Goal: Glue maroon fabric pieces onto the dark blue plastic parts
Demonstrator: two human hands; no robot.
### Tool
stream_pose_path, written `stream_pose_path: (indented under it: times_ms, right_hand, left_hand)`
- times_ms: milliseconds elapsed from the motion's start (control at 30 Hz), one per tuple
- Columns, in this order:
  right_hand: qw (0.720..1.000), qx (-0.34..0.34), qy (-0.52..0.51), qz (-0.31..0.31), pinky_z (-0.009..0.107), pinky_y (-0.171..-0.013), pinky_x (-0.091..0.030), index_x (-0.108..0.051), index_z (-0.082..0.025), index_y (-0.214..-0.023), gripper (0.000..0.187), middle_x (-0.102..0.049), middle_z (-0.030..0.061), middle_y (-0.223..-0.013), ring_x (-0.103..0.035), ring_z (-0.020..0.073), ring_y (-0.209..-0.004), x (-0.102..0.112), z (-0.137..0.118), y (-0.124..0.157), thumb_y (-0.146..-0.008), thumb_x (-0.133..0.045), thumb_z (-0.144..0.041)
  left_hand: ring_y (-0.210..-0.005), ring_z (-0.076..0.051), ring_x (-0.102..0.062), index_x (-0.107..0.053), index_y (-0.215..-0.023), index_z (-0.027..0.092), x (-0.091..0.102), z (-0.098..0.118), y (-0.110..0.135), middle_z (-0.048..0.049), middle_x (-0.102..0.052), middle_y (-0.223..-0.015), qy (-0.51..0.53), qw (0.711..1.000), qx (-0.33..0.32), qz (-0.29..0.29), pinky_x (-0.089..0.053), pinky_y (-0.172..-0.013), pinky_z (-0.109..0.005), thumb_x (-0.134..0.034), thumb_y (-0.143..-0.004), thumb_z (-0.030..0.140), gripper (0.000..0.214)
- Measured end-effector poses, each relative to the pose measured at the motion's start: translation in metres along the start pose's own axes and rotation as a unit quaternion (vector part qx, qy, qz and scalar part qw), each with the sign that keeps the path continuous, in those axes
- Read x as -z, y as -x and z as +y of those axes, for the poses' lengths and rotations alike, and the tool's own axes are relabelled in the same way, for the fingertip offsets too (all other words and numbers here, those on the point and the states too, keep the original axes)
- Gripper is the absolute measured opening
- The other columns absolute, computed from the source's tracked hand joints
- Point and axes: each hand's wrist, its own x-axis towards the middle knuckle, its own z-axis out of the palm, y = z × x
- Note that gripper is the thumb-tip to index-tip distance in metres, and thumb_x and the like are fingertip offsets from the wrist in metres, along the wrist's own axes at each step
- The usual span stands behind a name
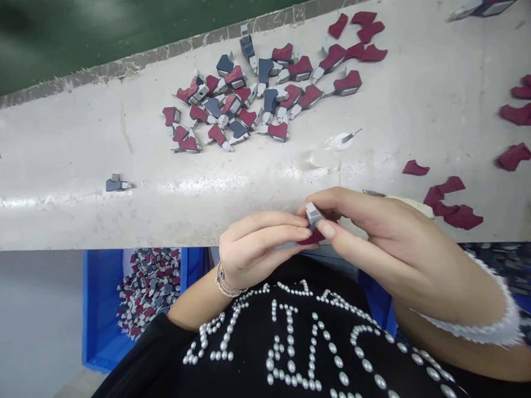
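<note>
At the table's near edge, both hands meet around one small plastic piece (314, 215) with a light-grey end and a maroon side. My left hand (257, 240) closes its fingertips on its left side. From the right, my right hand (373, 235) pinches it between thumb and index finger. The fingers hide much of the piece. Beyond them, a cluster of similar maroon, navy and grey plastic pieces (238, 108) lies on the table (74, 143). Loose maroon covers (463, 217) sit just right of my right hand.
A blue bin (92, 309) full of similar pieces stands below the table edge at left. One navy piece (118, 183) lies apart. A small white nozzle-like item with a thin tip (344, 139) is on the table. A pale-handled tool (410, 205) lies partly behind my right wrist.
</note>
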Motion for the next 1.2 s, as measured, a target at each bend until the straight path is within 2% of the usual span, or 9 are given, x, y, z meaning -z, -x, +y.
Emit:
stream_pose_path:
  times_ms: [100, 200, 333, 500, 733, 833, 933, 1067, 1200]
  right_hand:
    - [0.999, 0.021, -0.01, -0.048, 0.022, -0.063, -0.047, -0.058, -0.024, -0.109, 0.023, -0.065, 0.0003, -0.1, -0.063, 0.0129, -0.086, 0.008, 0.001, 0.004, -0.098, -0.052, -0.043]
    - [0.998, 0.014, -0.009, -0.055, 0.022, -0.066, -0.05, -0.057, -0.025, -0.117, 0.029, -0.066, -0.0001, -0.1, -0.063, 0.0124, -0.083, 0.012, 0.001, 0.006, -0.097, -0.053, -0.045]
    - [0.999, -0.005, -0.017, -0.048, 0.023, -0.06, -0.047, -0.059, -0.023, -0.113, 0.026, -0.066, 0.0, -0.092, -0.061, 0.0109, -0.074, 0.009, 0.001, 0.006, -0.099, -0.05, -0.042]
    - [0.999, 0.004, -0.009, -0.04, 0.024, -0.06, -0.048, -0.061, -0.021, -0.108, 0.026, -0.066, 0.003, -0.095, -0.062, 0.0132, -0.078, 0.006, 0.003, 0.004, -0.099, -0.05, -0.042]
    - [0.995, 0.059, 0.076, -0.013, 0.022, -0.063, -0.048, -0.055, -0.021, -0.129, 0.031, -0.067, 0.0012, -0.097, -0.062, 0.0095, -0.076, 0.003, 0.008, 0.006, -0.101, -0.049, -0.034]
    - [0.98, 0.103, 0.168, 0.032, 0.025, -0.073, -0.05, -0.053, -0.017, -0.132, 0.032, -0.067, 0.0039, -0.106, -0.064, 0.0124, -0.09, -0.002, 0.009, 0.007, -0.102, -0.045, -0.026]
    - [0.968, 0.115, 0.22, 0.043, 0.028, -0.076, -0.05, -0.05, -0.017, -0.136, 0.035, -0.066, 0.0045, -0.107, -0.062, 0.0141, -0.094, -0.004, 0.009, 0.007, -0.102, -0.043, -0.024]
    - [0.969, 0.128, 0.209, 0.022, 0.026, -0.069, -0.048, -0.052, -0.02, -0.132, 0.031, -0.064, 0.0019, -0.097, -0.058, 0.0121, -0.084, -0.005, 0.01, 0.007, -0.102, -0.043, -0.026]
    - [0.972, 0.139, 0.187, -0.017, 0.025, -0.075, -0.049, -0.05, -0.024, -0.136, 0.037, -0.064, -0.0011, -0.106, -0.056, 0.0112, -0.093, -0.003, 0.011, 0.005, -0.1, -0.042, -0.018]
  left_hand:
    - [-0.087, -0.012, -0.075, -0.072, -0.096, 0.011, 0.001, -0.001, 0.0, -0.0055, -0.077, -0.094, 0.027, 1.0, 0.011, 0.009, -0.065, -0.083, -0.018, -0.083, -0.073, 0.015, 0.026]
    - [-0.085, -0.012, -0.075, -0.072, -0.096, 0.013, 0.001, -0.002, -0.001, -0.0043, -0.077, -0.093, 0.046, 0.999, 0.027, 0.01, -0.066, -0.081, -0.021, -0.084, -0.073, 0.018, 0.026]
    - [-0.082, -0.011, -0.075, -0.071, -0.093, 0.012, 0.0, 0.0, -0.004, -0.0041, -0.077, -0.09, 0.036, 0.999, 0.01, 0.003, -0.066, -0.079, -0.019, -0.082, -0.075, 0.017, 0.022]
    - [-0.084, -0.012, -0.075, -0.071, -0.095, 0.012, 0.0, -0.001, -0.005, -0.0045, -0.076, -0.091, 0.031, 0.999, 0.005, -0.01, -0.066, -0.08, -0.02, -0.083, -0.075, 0.018, 0.024]
    - [-0.087, -0.013, -0.073, -0.071, -0.099, 0.017, -0.001, -0.006, 0.005, -0.0032, -0.074, -0.097, 0.079, 0.994, 0.067, 0.017, -0.066, -0.08, -0.024, -0.087, -0.069, 0.013, 0.034]
    - [-0.092, -0.014, -0.073, -0.069, -0.106, 0.019, -0.001, -0.002, 0.008, -0.0038, -0.075, -0.101, 0.04, 0.992, 0.116, 0.013, -0.065, -0.083, -0.026, -0.086, -0.07, 0.013, 0.04]
    - [-0.087, -0.014, -0.074, -0.066, -0.115, 0.019, 0.003, 0.004, 0.006, -0.004, -0.077, -0.101, -0.024, 0.986, 0.162, -0.021, -0.064, -0.08, -0.025, -0.083, -0.075, 0.016, 0.044]
    - [-0.073, -0.013, -0.074, -0.07, -0.103, 0.016, 0.008, 0.009, 0.001, -0.0037, -0.079, -0.088, -0.059, 0.986, 0.148, -0.056, -0.063, -0.068, -0.021, -0.081, -0.077, 0.019, 0.028]
    - [-0.067, -0.013, -0.073, -0.07, -0.09, 0.016, 0.007, 0.007, 0.002, -0.0028, -0.077, -0.079, 0.018, 0.977, 0.209, -0.042, -0.061, -0.06, -0.022, -0.082, -0.075, 0.017, 0.02]
